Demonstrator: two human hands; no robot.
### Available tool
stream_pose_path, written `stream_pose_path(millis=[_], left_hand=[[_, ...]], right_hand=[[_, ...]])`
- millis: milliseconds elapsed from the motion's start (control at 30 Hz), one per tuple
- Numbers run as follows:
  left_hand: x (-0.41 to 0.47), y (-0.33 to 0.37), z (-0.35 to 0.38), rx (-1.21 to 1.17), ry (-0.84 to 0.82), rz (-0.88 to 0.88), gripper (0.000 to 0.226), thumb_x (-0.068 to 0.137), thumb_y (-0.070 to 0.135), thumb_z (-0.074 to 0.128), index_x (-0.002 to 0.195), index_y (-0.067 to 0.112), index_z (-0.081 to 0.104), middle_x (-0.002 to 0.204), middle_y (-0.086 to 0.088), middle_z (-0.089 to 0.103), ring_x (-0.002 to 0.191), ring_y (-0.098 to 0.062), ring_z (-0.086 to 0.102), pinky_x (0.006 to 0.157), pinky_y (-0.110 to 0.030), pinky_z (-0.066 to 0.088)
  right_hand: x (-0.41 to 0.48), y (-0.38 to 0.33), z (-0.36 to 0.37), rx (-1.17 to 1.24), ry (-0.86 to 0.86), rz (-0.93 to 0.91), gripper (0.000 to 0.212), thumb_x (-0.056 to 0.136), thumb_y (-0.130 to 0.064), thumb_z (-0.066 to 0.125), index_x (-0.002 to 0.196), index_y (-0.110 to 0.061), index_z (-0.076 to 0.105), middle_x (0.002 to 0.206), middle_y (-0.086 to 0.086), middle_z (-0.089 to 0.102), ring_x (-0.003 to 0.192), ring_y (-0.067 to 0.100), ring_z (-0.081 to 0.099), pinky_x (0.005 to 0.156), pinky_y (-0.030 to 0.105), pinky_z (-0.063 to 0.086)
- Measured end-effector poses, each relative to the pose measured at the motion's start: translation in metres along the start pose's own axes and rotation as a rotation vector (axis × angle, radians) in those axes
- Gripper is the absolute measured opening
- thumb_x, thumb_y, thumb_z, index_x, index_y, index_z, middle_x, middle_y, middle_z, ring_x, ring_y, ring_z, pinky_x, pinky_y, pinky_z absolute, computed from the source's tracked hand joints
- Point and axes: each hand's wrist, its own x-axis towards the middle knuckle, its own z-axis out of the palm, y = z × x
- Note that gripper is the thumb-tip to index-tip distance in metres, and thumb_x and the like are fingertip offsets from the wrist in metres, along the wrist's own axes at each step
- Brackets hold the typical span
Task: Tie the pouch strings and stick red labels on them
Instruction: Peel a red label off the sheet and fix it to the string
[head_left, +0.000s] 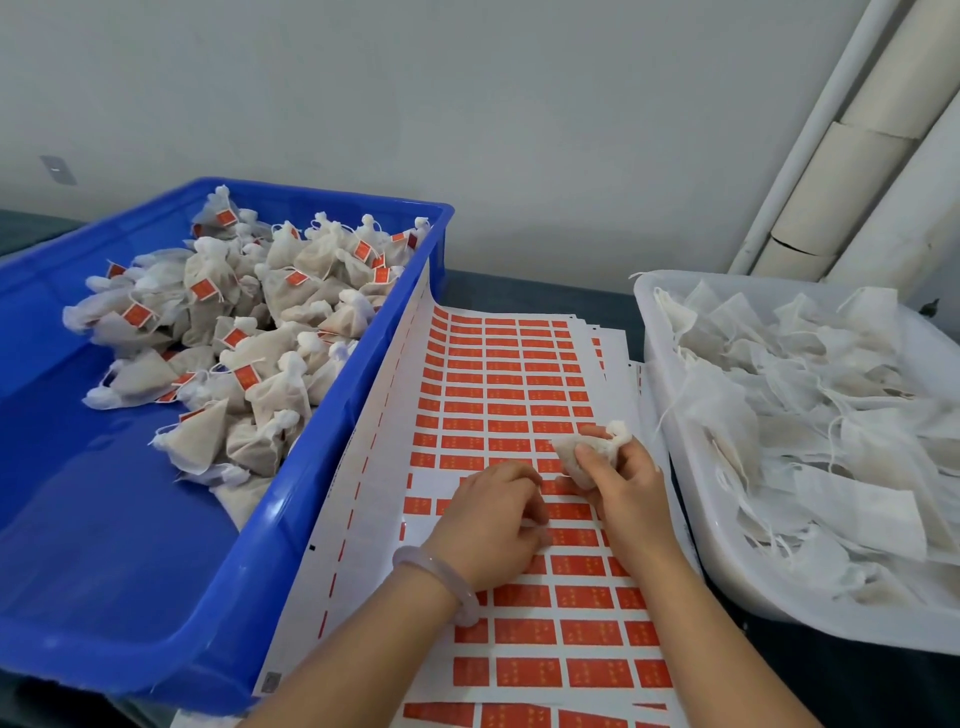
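Observation:
A white sheet of red labels (498, 384) lies on the table between two bins. My right hand (626, 486) grips a small white cloth pouch (589, 452) just above the sheet, its gathered top pointing up and right. My left hand (491, 522) rests on the sheet beside it, fingers curled down onto the red labels; whether it pinches a label is hidden by the fingers. A pale bangle (441, 582) circles the left wrist.
On the left a blue bin (156, 623) holds several tied pouches (249, 332) with red labels. A white bin (727, 561) on the right holds several flat pouches (810, 415) with loose strings. More label sheets lie under the top one. Pale pipes (852, 171) run up the wall.

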Motion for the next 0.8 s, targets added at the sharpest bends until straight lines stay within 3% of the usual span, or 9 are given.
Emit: stream_pose_path(millis=[233, 400, 600, 800], left_hand=[[0.0015, 0.0029, -0.0011, 0.047, -0.028, -0.004, 0.006, 0.088, 0.032, 0.058, 0.085, 0.032, 0.054, 0.13, 0.014, 0.044, 0.116, -0.009, 0.038, 0.105, -0.028, 0.034], [0.0011, 0.0004, -0.001, 0.041, -0.011, 0.039, 0.01, 0.09, 0.032, 0.057, 0.099, 0.029, 0.057, 0.127, 0.013, 0.046, 0.116, -0.008, 0.04, 0.104, -0.025, 0.033], [0.0031, 0.0002, -0.0031, 0.103, -0.061, 0.036, 0.007, 0.091, 0.033, 0.054, 0.095, 0.029, 0.057, 0.133, 0.012, 0.04, 0.121, -0.011, 0.034, 0.108, -0.03, 0.026], [0.0016, -0.0026, -0.0025, 0.064, -0.037, 0.067, 0.009, 0.091, 0.033, 0.053, 0.1, 0.032, 0.054, 0.131, 0.014, 0.041, 0.121, -0.008, 0.034, 0.106, -0.024, 0.023]], right_hand=[[-0.0007, -0.001, -0.0003, -0.002, -0.001, -0.006, 0.011, 0.086, -0.042, 0.057, 0.097, -0.042, 0.055, 0.094, -0.02, 0.065, 0.083, 0.006, 0.067, 0.063, 0.017, 0.052], [0.0004, -0.0012, 0.0004, 0.003, 0.002, -0.011, 0.012, 0.086, -0.041, 0.057, 0.098, -0.041, 0.055, 0.095, -0.019, 0.064, 0.084, 0.006, 0.066, 0.065, 0.018, 0.051], [-0.0004, -0.0015, -0.0002, -0.005, 0.001, -0.004, 0.009, 0.086, -0.043, 0.056, 0.095, -0.043, 0.054, 0.093, -0.021, 0.064, 0.082, 0.005, 0.066, 0.063, 0.016, 0.05], [0.0002, -0.0014, -0.0005, 0.009, -0.004, -0.001, 0.012, 0.086, -0.04, 0.057, 0.098, -0.042, 0.054, 0.097, -0.018, 0.065, 0.085, 0.007, 0.066, 0.067, 0.02, 0.053]])
